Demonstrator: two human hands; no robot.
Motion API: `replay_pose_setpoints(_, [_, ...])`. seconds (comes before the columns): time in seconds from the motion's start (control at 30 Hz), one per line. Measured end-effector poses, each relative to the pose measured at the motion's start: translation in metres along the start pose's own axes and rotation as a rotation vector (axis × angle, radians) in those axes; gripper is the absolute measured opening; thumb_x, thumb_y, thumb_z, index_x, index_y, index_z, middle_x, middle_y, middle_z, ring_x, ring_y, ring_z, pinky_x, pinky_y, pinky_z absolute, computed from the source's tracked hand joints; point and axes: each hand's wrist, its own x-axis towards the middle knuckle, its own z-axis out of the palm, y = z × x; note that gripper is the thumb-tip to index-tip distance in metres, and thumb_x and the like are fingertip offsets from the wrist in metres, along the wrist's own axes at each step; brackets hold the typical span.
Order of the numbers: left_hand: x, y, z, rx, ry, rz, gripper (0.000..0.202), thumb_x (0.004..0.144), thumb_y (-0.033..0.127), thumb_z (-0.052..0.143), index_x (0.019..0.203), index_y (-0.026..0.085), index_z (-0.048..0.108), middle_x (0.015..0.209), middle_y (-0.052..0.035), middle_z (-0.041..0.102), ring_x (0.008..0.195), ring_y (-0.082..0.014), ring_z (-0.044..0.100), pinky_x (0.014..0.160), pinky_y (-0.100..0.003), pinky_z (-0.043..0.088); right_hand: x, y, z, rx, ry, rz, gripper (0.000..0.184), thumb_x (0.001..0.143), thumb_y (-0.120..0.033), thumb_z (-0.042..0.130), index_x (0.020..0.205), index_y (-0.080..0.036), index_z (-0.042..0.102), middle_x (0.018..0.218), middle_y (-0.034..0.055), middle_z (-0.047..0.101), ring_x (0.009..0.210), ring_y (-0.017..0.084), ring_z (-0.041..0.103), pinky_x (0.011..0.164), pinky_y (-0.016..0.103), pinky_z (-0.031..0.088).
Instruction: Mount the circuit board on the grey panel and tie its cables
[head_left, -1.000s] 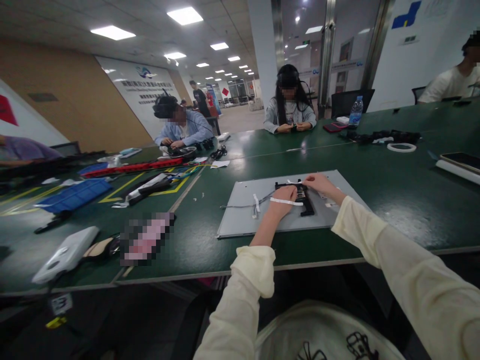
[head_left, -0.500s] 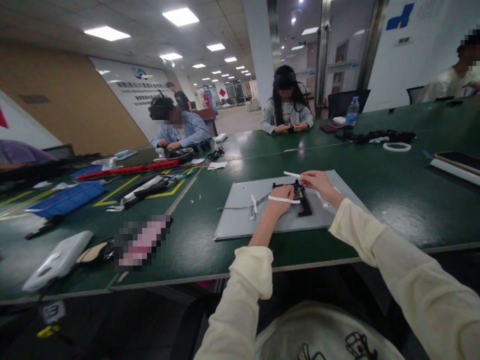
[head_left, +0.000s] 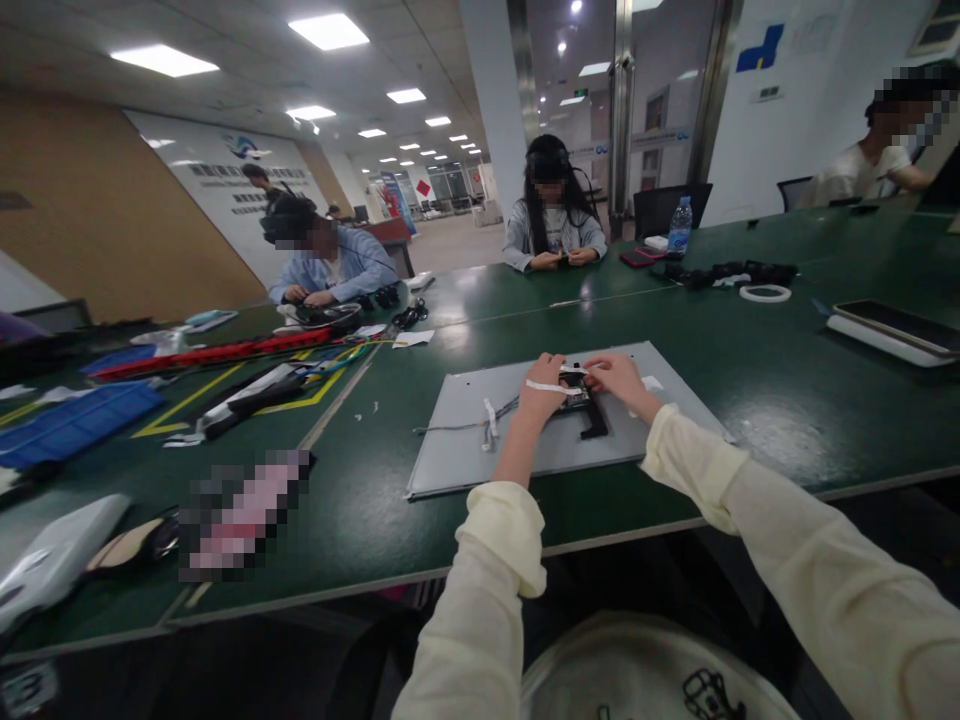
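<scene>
A grey metal panel [head_left: 465, 460] lies flat on the green table [head_left: 787, 390] in front of me. A black bracket part [head_left: 591, 418] sits on it, with thin wires [head_left: 457, 424] running left to a white tape tab [head_left: 490, 420]. My left hand [head_left: 543, 392] rests on the bracket's left end, fingers curled, with a white tape strip [head_left: 541, 386] stuck across its back. My right hand [head_left: 616, 380] pinches a small white strip [head_left: 573, 371] over the bracket's top end.
Two people sit across the table working; a third sits at far right. A blue tray [head_left: 71, 425], red bar [head_left: 217, 354] and cables lie left. A white tape roll [head_left: 764, 293], a water bottle [head_left: 679, 227] and a flat device [head_left: 892, 330] lie right.
My right hand had lifted a white strip above the bracket, then came back down onto it beside my left hand. The view shifted, so the panel sits further left.
</scene>
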Motion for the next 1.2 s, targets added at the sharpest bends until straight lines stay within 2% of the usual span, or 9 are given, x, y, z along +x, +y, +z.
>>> replay_pose_setpoints(0.13, [0.002,-0.003,0.002,-0.032,-0.059,0.037,0.044,0.083,0.009,0.049,0.126,0.013,0.055,0.126,-0.0114,0.061,0.115,-0.0201,0.057,0.102,-0.029,0.040,0.001,0.003,0.000,-0.031,0.008,-0.018,0.018,0.080,-0.010,0.055,0.090,-0.012,0.069,0.071,0.0045,0.069,0.062,0.011,0.066,0.056,0.018,0.054])
replay_pose_setpoints(0.33, [0.005,-0.008,0.004,0.022,-0.222,0.039,0.028,0.090,0.017,0.044,0.109,0.014,0.064,0.108,-0.0103,0.069,0.098,-0.0204,0.064,0.088,-0.029,0.046,-0.006,-0.001,-0.003,-0.143,-0.015,-0.048,0.018,0.082,-0.012,0.053,0.092,-0.011,0.068,0.074,0.0061,0.069,0.063,0.012,0.066,0.055,0.019,0.052])
replay_pose_setpoints(0.47, [0.006,-0.008,0.004,0.046,-0.225,0.040,0.027,0.090,0.017,0.043,0.106,0.014,0.064,0.106,-0.0101,0.070,0.096,-0.0191,0.064,0.085,-0.027,0.046,-0.011,-0.005,-0.006,-0.343,-0.023,-0.092,0.021,0.084,-0.013,0.052,0.099,-0.013,0.067,0.078,0.0053,0.071,0.066,0.013,0.067,0.062,0.020,0.051])
replay_pose_setpoints(0.6, [0.007,-0.006,0.003,0.048,-0.241,0.028,0.029,0.091,0.017,0.042,0.111,0.015,0.064,0.108,-0.0095,0.070,0.099,-0.0185,0.064,0.088,-0.026,0.046,-0.016,-0.011,-0.009,-0.688,-0.008,-0.215,0.018,0.087,-0.016,0.053,0.099,-0.016,0.066,0.085,0.0061,0.072,0.082,0.017,0.067,0.078,0.025,0.047])
replay_pose_setpoints(0.73, [0.006,-0.005,0.001,0.059,-0.244,0.033,0.033,0.091,0.016,0.042,0.117,0.016,0.062,0.113,-0.0091,0.069,0.104,-0.0185,0.063,0.091,-0.026,0.045,-0.026,-0.020,-0.008,-0.921,-0.032,-0.193,0.022,0.093,-0.023,0.048,0.111,-0.016,0.059,0.094,0.0099,0.070,0.091,0.021,0.066,0.079,0.027,0.045])
replay_pose_setpoints(0.97, [0.005,-0.004,0.000,0.063,-0.234,0.039,0.035,0.091,0.015,0.042,0.120,0.015,0.061,0.117,-0.0104,0.068,0.105,-0.0199,0.063,0.092,-0.028,0.046,-0.042,-0.036,0.000,-1.095,-0.013,-0.141,0.025,0.098,-0.023,0.038,0.118,-0.015,0.052,0.098,0.0144,0.068,0.094,0.026,0.066,0.078,0.032,0.045])
replay_pose_setpoints(1.2, [0.006,-0.005,0.002,0.050,-0.242,0.021,0.034,0.091,0.016,0.043,0.120,0.016,0.061,0.119,-0.0101,0.067,0.106,-0.0196,0.063,0.093,-0.028,0.045,-0.044,-0.034,0.000,-1.128,-0.019,-0.140,0.026,0.099,-0.021,0.034,0.119,-0.015,0.050,0.098,0.0143,0.068,0.093,0.027,0.067,0.077,0.033,0.046])
